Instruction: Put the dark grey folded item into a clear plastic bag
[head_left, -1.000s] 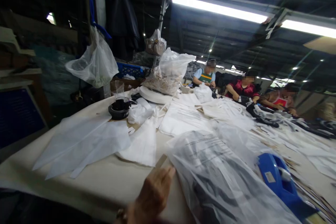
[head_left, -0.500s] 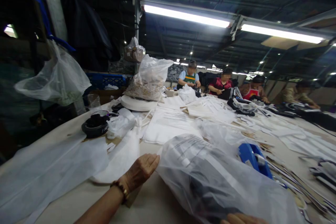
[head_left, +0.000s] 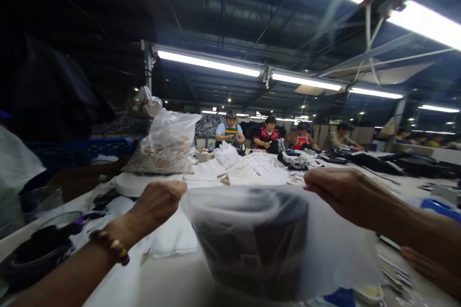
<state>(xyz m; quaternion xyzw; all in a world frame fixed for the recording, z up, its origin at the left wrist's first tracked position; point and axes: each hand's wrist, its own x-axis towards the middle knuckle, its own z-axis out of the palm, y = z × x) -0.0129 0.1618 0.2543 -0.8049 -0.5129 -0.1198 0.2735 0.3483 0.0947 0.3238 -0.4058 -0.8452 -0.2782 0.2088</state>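
1. Since half a second ago, both hands have lifted the clear plastic bag (head_left: 259,244) off the table; it lay flat then, with only the left hand touching its edge.
2. At far left on the long pale table (head_left: 173,283) sits one dark round dish (head_left: 39,244), low and blurred.
3. One left hand (head_left: 158,201), a beaded bracelet (head_left: 111,247) on its wrist, is closed on the bag's upper left edge.
4. Behind it stands one large clear sack (head_left: 165,146) of pale brown scraps on a white round base, with one smaller tied bag (head_left: 144,103) hanging above.
5. The held bag is stretched between the two hands in mid-frame, above the table, with something dark folded inside.
6. White folded pieces (head_left: 252,170) lie in heaps further back; they cannot be counted.
7. One right hand (head_left: 334,189) pinches the bag's upper right edge, fingers closed.
8. Four workers (head_left: 266,134) sit in a row at the far end; more further right are too dim to count.
9. Four long strip lights (head_left: 209,62) run under the dark roof, with two brighter ones nearer above.
10. One blue object (head_left: 441,206) shows at right, partly hidden.
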